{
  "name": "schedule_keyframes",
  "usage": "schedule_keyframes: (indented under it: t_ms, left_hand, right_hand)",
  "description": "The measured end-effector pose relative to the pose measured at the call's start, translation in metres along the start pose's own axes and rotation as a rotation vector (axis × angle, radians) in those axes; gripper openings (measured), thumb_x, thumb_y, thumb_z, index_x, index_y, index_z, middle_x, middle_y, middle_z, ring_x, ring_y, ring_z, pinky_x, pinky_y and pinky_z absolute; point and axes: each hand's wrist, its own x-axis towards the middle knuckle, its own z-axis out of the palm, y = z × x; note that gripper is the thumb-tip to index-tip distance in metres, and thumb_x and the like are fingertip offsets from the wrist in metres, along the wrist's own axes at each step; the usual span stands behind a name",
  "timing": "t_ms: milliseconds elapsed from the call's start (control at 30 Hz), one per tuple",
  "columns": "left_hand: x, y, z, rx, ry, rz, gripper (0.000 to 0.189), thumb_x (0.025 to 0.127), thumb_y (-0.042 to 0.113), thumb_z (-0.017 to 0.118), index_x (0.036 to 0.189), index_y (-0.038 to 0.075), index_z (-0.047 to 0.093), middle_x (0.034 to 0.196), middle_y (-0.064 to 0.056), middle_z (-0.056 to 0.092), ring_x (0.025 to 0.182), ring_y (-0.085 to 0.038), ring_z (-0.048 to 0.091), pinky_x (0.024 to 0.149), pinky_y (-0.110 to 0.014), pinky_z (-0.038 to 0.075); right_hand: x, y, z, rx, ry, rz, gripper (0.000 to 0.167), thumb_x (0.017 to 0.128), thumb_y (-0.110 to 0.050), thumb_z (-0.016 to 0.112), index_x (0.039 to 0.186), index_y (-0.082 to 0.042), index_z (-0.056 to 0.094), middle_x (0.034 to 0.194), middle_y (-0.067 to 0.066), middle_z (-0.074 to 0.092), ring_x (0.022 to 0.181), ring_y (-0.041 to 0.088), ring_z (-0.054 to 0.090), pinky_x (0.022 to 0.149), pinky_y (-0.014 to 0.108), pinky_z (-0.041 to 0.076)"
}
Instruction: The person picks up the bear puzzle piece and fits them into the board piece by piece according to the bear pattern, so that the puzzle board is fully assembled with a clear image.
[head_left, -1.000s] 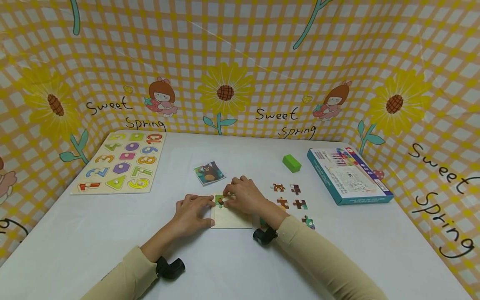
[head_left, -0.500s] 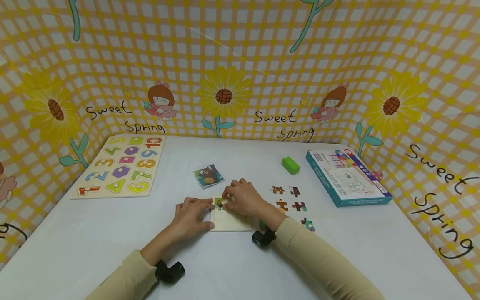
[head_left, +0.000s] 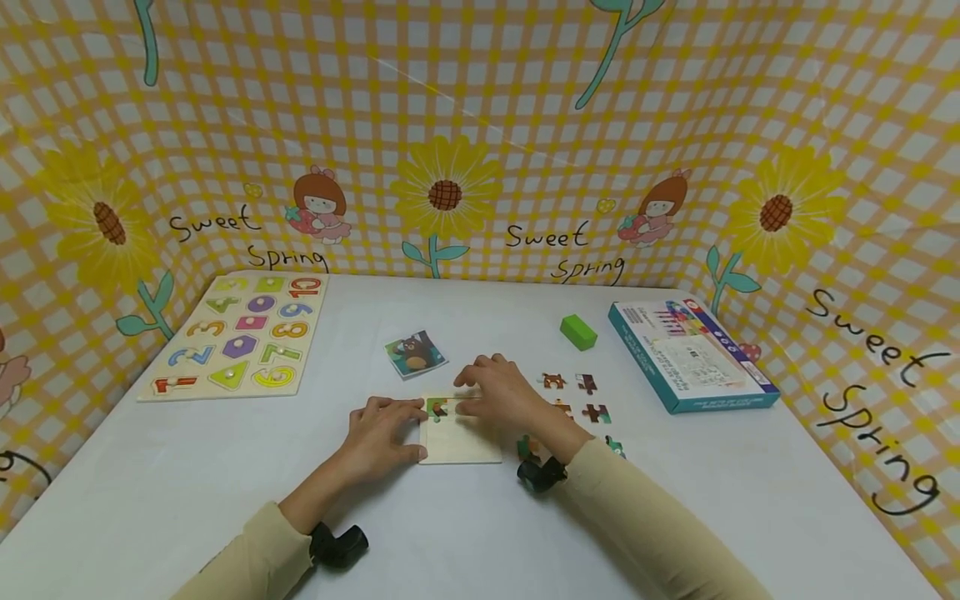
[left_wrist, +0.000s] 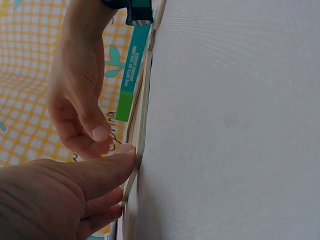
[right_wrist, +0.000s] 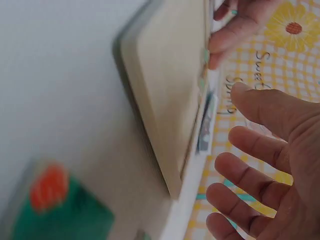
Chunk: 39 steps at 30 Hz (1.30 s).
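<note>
A small pale wooden puzzle board (head_left: 461, 446) lies flat on the white table, with a green and brown jigsaw piece (head_left: 437, 409) in its far left corner. My left hand (head_left: 375, 437) touches the board's left edge, thumb near the front corner and fingers near the back one. Over the far right part of the board is my right hand (head_left: 498, 396); the right wrist view shows its fingers spread apart, holding nothing. Several loose jigsaw pieces lie right of the board, among them a brown one (head_left: 553, 381) and a green one (head_left: 528, 447) partly hidden by the wrist.
Behind the board lies a bear picture card (head_left: 416, 354). A number and shape board (head_left: 240, 337) is at the left. A green block (head_left: 578, 332) and a teal-sided box (head_left: 693, 358) stand at the right. Patterned cloth (head_left: 450, 108) walls the table's back and sides.
My right hand has let go of the piece in the board's corner and moved right, its fingers spreading. The left hand stays at the board's edge.
</note>
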Motion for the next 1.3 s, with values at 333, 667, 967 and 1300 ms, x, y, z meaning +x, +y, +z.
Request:
schedule_keyframes:
  t_ms: [333,667,967,1300]
  left_hand:
    - [0.0,-0.002,0.001,-0.009,0.007,-0.014,0.044,0.075,0.023,0.077,0.116,0.016,0.064,0.141,-0.002,0.051,0.125,-0.03,0.037,0.098,-0.053,0.021]
    - [0.0,-0.001,0.001,-0.013,-0.003,-0.017,0.044,0.076,0.023,0.077,0.117,0.016,0.064,0.142,-0.003,0.05,0.126,-0.031,0.036,0.099,-0.054,0.021]
    - [0.001,-0.001,0.0,-0.006,0.002,-0.017,0.046,0.075,0.022,0.077,0.119,0.016,0.064,0.142,-0.002,0.05,0.126,-0.032,0.036,0.099,-0.055,0.021]
    - [0.0,-0.001,0.002,-0.018,0.008,-0.014,0.046,0.075,0.022,0.078,0.118,0.016,0.064,0.142,-0.002,0.051,0.125,-0.031,0.036,0.099,-0.055,0.021]
  right_hand:
    - [-0.015,0.024,-0.019,0.044,0.07,0.01,0.035,0.083,-0.03,0.07,0.112,-0.011,0.067,0.107,0.008,0.062,0.104,0.027,0.049,0.091,0.046,0.038]
    - [-0.026,0.069,-0.024,0.06,0.088,0.099,0.035,0.083,-0.03,0.07,0.112,-0.011,0.067,0.108,0.008,0.062,0.1,0.025,0.049,0.085,0.042,0.04]
    - [-0.031,0.1,-0.029,0.03,0.122,0.091,0.033,0.083,-0.026,0.071,0.111,-0.008,0.067,0.107,0.012,0.062,0.099,0.031,0.053,0.087,0.048,0.04]
    - [-0.031,0.125,-0.027,0.012,0.078,0.16,0.034,0.084,-0.026,0.07,0.112,-0.007,0.067,0.114,0.014,0.061,0.111,0.034,0.05,0.094,0.053,0.037]
